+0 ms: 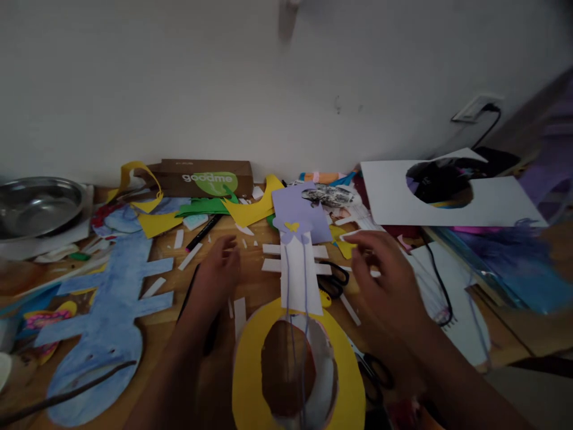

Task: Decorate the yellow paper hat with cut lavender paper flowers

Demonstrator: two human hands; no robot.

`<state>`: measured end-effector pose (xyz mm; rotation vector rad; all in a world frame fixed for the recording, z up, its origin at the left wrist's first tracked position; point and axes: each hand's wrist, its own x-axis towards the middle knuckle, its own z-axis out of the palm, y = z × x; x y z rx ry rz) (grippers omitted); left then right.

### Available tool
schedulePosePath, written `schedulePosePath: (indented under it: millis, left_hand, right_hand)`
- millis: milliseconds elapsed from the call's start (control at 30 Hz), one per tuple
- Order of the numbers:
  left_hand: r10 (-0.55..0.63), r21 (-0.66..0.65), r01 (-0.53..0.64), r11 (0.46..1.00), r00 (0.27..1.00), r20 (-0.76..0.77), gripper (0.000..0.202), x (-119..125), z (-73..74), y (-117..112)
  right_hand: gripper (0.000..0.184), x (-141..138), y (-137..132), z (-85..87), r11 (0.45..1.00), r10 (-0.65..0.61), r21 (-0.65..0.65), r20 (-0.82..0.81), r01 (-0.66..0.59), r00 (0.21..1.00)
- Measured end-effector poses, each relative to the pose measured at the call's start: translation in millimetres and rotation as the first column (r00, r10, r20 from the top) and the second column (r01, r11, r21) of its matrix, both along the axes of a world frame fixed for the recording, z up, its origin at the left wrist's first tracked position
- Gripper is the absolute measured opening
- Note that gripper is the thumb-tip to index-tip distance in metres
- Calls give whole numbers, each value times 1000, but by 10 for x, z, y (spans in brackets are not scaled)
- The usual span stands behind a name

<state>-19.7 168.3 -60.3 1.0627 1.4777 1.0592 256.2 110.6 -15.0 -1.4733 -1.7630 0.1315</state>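
A paper guitar lies in front of me: a yellow body with a brown round hole, a white neck with white cross strips, and a lilac head. Thin strings run down the neck. My left hand hovers left of the neck, fingers loosely curled over the wood, holding nothing that I can see. My right hand is right of the neck, blurred, fingers bent above black-handled scissors; whether it holds anything is unclear.
A blue paper guitar cutout lies at left, a metal bowl at far left. A brown "goodme" box, yellow and green scraps, a black marker and white strips litter the wooden table. White card with a round hole lies at right.
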Motion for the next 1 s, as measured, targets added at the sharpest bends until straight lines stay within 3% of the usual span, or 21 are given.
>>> schedulePosePath:
  millis: [33,67,100,133,167,200,300,433,567,700,800,900,1000]
  left_hand:
    - [37,41,-32,999,989,-145,42,-109,-1,-140]
    - [46,102,6,995,865,-499,47,-194,-18,-286]
    - [53,96,29,995,665,-745,54,-251,-54,-427]
    - [38,56,24,998,489,-872,60,-281,-104,-554]
    - [3,12,23,1000,345,-939,64,-286,-164,-659]
    - [-32,-29,14,999,250,-968,66,-271,-227,-735]
    - [-72,-77,-25,997,146,-987,70,-172,-374,-798]
    - [-56,-64,-70,995,102,-993,71,-55,-379,-660]
    - [-117,-126,-68,990,119,-986,59,-20,-313,-574]
    - [-69,-80,-71,994,136,-988,70,-118,-343,-644]
    - [-2,-8,-22,1000,243,-970,81,-306,-414,-723]
    - [37,19,-51,999,397,-917,75,-495,-484,-746]
    - [42,9,-72,997,466,-884,65,-569,-524,-719]
  right_hand:
    - [24,26,-117,10,998,-59,23,-29,59,998]
    - [22,54,-229,5,992,-115,46,-60,118,992]
    - [21,79,-330,-15,985,-156,59,-82,161,984]
    - [20,103,-417,-48,981,-181,52,-99,187,978]
    - [20,122,-487,-91,980,-188,37,-112,194,976]
    - [20,137,-541,-138,982,-183,15,-119,186,976]
    - [21,155,-612,-257,990,-141,-30,-142,138,980]
    - [22,156,-604,-266,994,-100,-48,-145,94,984]
    - [22,179,-617,-207,996,-87,-40,-121,82,989]
    - [23,239,-668,-228,994,-99,-62,-121,92,988]
    - [21,293,-701,-284,989,-135,-79,-136,125,981]
    - [20,327,-705,-340,986,-138,-108,-143,124,980]
    - [20,313,-681,-367,988,-110,-123,-139,93,984]
